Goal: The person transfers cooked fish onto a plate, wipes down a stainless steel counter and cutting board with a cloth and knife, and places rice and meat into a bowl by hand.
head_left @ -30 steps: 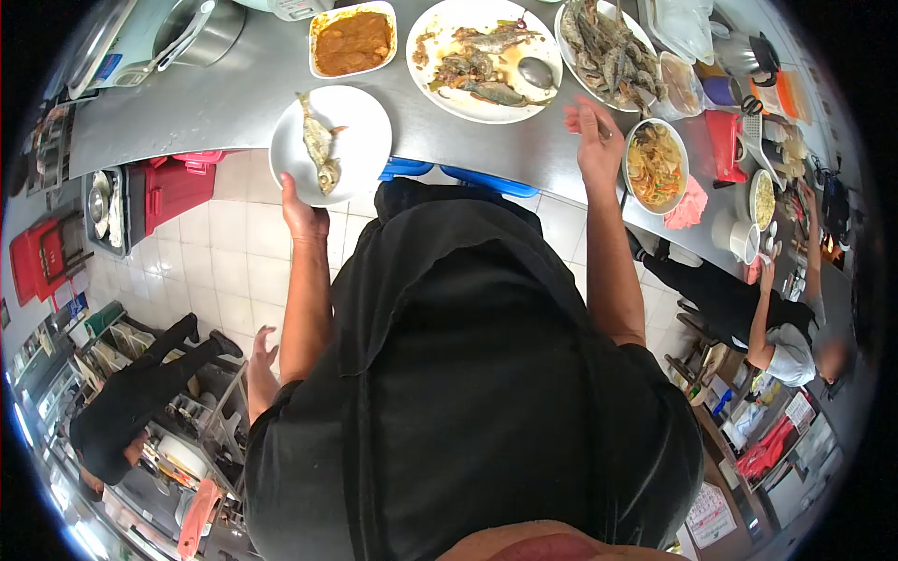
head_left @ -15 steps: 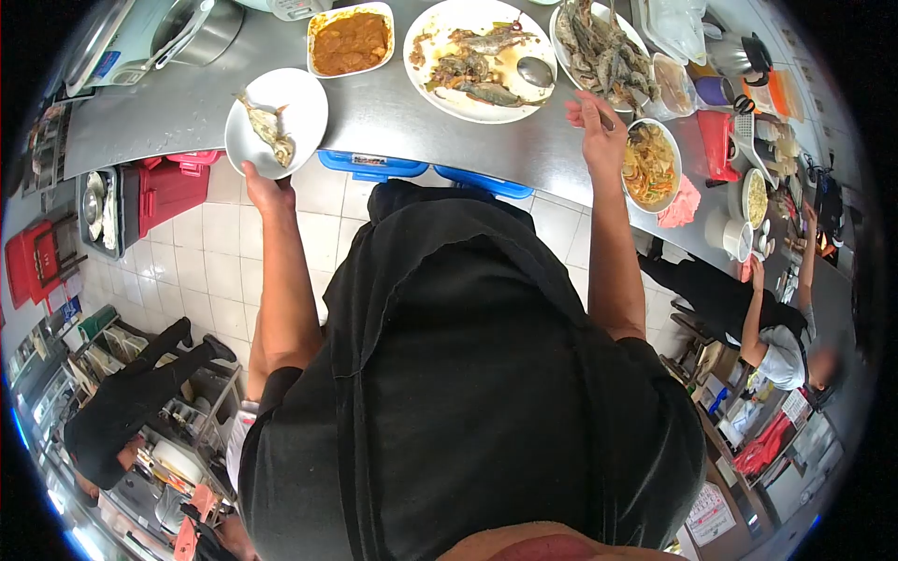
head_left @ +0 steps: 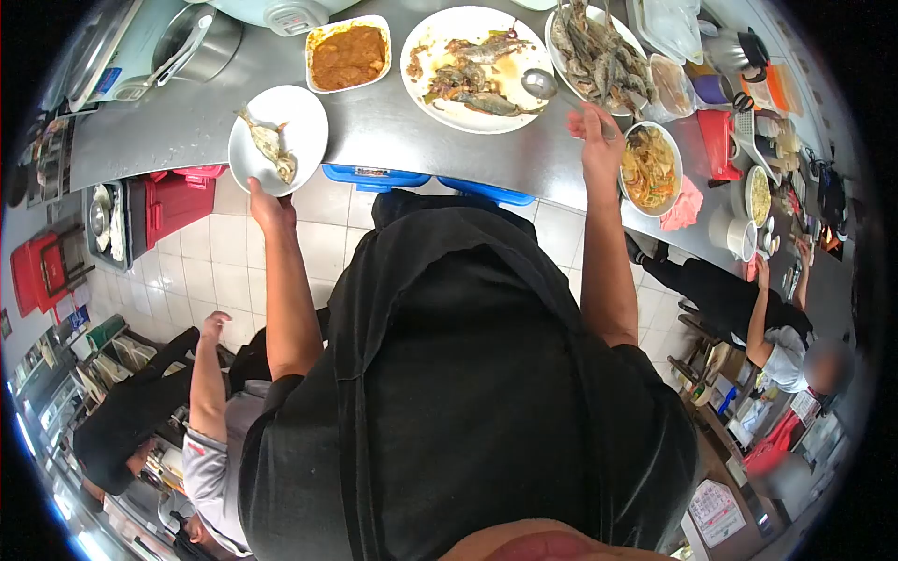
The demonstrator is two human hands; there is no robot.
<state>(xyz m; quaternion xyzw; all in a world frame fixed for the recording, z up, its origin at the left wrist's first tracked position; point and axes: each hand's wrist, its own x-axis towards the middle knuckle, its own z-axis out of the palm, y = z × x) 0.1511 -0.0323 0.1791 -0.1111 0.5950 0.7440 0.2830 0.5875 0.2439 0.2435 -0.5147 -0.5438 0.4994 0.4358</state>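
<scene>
1. Head view: gripping round white plate with yellowish fish in left hand, at edge of grey steel counter.
2. Sits farther left than a second ago, widening gap from large white platter.
3. Holding right hand half-curled; cannot tell if grasping anything.

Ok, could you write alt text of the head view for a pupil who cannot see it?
A person's left hand holds a white plate bearing a fish at the edge of a metal counter. The right hand is near a larger plate holding fish and a spoon.
</scene>
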